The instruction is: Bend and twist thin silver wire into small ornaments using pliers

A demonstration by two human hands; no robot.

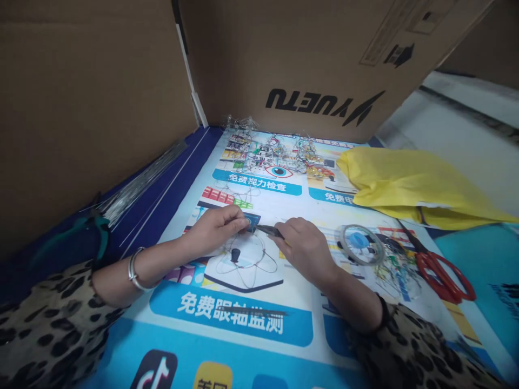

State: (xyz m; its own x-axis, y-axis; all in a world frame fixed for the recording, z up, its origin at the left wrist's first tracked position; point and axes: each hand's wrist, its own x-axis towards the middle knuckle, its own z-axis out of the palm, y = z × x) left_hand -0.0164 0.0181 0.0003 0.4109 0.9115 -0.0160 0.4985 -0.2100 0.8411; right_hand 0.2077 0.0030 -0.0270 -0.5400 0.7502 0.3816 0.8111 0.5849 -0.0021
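On the tabletop [182,340], in the head view, one wire shape [245,267] is kept by two hands.
Its top seems to be pinched by the closed left hand [219,227], likely to keep it still; one thin dark tool [268,230] is gripped by the right hand [306,246], its tip held close, perhaps to reach small bits. One tape roll [360,245] and one pair of red scissors [444,275] are placed rightward, maybe for easy reach; one pair of green pliers [103,235] is left. The tangled wires [302,151] cannot be counted.

Metal tool [270,230], matt cardboard panel [243,59], shiny metal wires [135,181]
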